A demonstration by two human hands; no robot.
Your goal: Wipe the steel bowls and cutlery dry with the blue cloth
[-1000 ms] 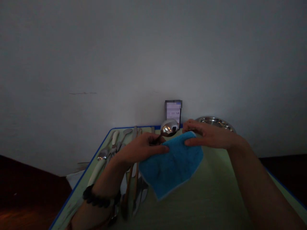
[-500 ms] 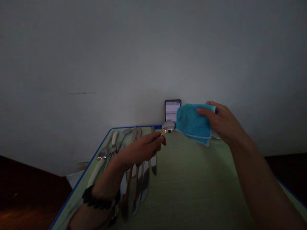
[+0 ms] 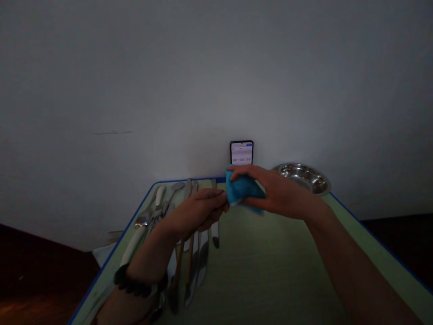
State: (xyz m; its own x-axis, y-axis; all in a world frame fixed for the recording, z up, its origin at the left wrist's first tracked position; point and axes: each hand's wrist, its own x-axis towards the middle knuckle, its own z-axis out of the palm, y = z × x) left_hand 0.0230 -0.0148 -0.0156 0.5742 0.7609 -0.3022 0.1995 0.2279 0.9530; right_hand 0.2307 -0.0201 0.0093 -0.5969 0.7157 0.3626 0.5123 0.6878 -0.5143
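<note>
My left hand [image 3: 204, 210] is closed on the handle of a metal spoon, whose bowl is now covered by a blue cloth [image 3: 245, 187]. The cloth is folded around the spoon's end, gripped between the thumb and fingers of my right hand [image 3: 275, 192]. Both hands meet above the middle of the table, nearly touching. Under and beside my left forearm lie several knives [image 3: 203, 259], forks and spoons, partly hidden by the arm. A spoon [image 3: 142, 219] shows near the table's left edge.
A shiny steel bowl [image 3: 320, 183] stands at the table's back right. Against the pale wall leans a phone [image 3: 241, 153] showing a timer. The green table [image 3: 264, 271] has a blue edge; a white-handled utensil [image 3: 133, 243] lies along its left side.
My right hand has moved left with the cloth and wrapped it over the spoon's bowl, which showed before. The steel bowl, mostly hidden earlier, is now in sight. My left hand has barely moved.
</note>
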